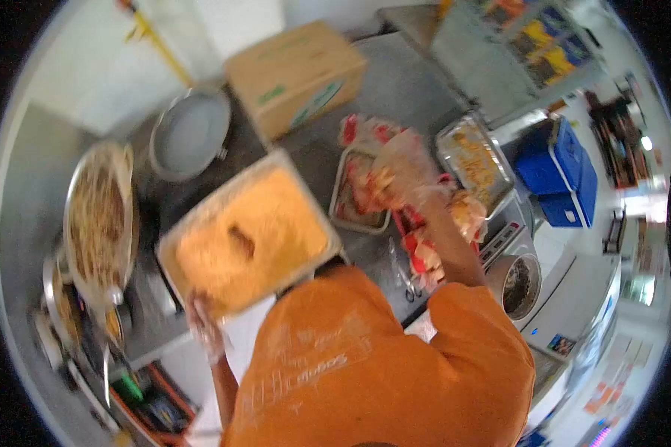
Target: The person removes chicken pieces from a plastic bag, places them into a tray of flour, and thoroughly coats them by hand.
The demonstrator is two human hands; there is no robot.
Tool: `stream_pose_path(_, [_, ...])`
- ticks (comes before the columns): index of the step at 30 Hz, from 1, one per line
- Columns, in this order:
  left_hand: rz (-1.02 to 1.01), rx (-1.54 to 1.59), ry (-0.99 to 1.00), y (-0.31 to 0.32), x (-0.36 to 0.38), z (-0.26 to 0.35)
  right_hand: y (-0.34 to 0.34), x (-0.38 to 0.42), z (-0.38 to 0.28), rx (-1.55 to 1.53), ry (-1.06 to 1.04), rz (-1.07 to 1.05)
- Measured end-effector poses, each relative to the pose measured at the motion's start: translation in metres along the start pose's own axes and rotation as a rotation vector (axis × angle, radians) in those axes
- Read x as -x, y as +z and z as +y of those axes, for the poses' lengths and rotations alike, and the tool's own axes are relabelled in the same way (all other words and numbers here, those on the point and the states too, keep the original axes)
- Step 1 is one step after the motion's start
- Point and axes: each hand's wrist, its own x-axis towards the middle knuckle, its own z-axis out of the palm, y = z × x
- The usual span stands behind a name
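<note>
The left hand (203, 320) (gloved, it seems) grips the near edge of the crumb tray (250, 231), fingers curled on its rim. The right hand (404, 167), in a clear glove, is half closed over a small tray (359, 195) of red pieces; blur hides whether it holds any.

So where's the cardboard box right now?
The cardboard box sits at the top centre of the head view, on the counter behind the crumb tray, beside the pan.

Counter crowded: crumb tray (201, 253), cardboard box (294, 74), pan (190, 134); gaps seemingly narrow.
</note>
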Motion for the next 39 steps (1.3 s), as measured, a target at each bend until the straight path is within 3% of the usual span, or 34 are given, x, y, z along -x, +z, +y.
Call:
stream_pose_path(5, [-0.024,-0.024,0.015,-0.003,0.0,-0.013,-0.061,0.026,-0.039,-0.253,0.059,-0.1])
stream_pose_path(11, [0.004,0.105,-0.015,0.011,-0.002,-0.012,-0.064,0.026,-0.032,-0.515,0.036,-0.306])
stream_pose_path(15, [-0.187,0.31,-0.117,0.048,-0.019,0.002,-0.022,0.017,-0.054,-0.926,-0.025,-0.459])
stream_pose_path(18, [-0.54,0.434,-0.156,0.099,-0.043,0.044,0.044,0.01,-0.095,-1.203,-0.019,-0.614])
stream_pose_path(20, [-0.659,0.821,-0.347,0.143,-0.057,0.033,0.088,0.007,-0.129,-1.178,-0.08,-0.645])
stream_pose_path(24, [-0.576,1.272,-0.691,0.18,-0.08,-0.006,0.159,0.009,-0.196,-0.75,-0.376,-0.488])
stream_pose_path(27, [-0.398,1.241,-0.698,0.17,-0.092,-0.036,0.186,0.015,-0.218,-0.734,-0.443,-0.5])
stream_pose_path(28, [-0.354,1.24,-0.646,0.157,-0.091,-0.012,0.181,0.023,-0.228,-0.88,-0.369,-0.557])
stream_pose_path(31, [-0.372,1.03,-0.547,0.133,-0.097,0.009,0.173,0.061,-0.267,-1.023,0.011,-0.298])
stream_pose_path(34, [-0.317,0.993,-0.568,0.118,-0.103,0.007,0.218,0.022,-0.239,-1.137,-0.015,-0.532])
stream_pose_path(35, [-0.309,0.969,-0.585,0.112,-0.106,0.004,0.225,0.023,-0.235,-1.137,-0.045,-0.452])
stream_pose_path(37, [-0.276,0.785,-0.424,0.11,-0.109,-0.002,0.225,0.042,-0.25,-1.131,-0.106,-0.29])
stream_pose_path(39, [-0.207,0.547,-0.265,0.11,-0.11,-0.008,0.229,0.039,-0.244,-0.799,-0.205,-0.404])
